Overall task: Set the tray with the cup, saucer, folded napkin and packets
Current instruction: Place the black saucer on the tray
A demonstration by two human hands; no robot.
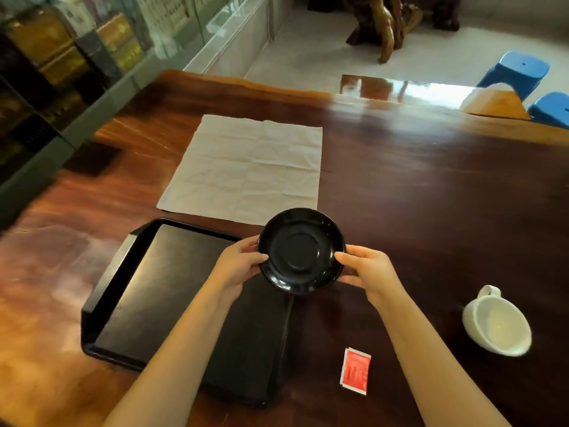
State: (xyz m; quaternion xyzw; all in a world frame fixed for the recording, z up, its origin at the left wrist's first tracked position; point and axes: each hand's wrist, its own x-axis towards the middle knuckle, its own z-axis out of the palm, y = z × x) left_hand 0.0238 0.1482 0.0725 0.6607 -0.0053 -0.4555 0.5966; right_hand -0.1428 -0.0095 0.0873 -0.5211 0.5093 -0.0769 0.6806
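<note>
my left hand (pixel 238 266) and right hand (pixel 371 272) are bare, no rings or watch; back from the fingers both forearms are uncovered, no sleeve showing, nails short and plain.

It looks like a tea shop: a glass display counter (pixel 92 57) of boxed goods runs left of the glossy dark-red wooden desk (pixel 431 195), with 2 blue plastic stools (pixel 514 70) beyond it.

saucer (pixel 300 251): glossy black | table (pixel 431 195): polished wood | napkin (pixel 246 167): creased paper, perhaps cloth | tray (pixel 172 288): matt black
</note>
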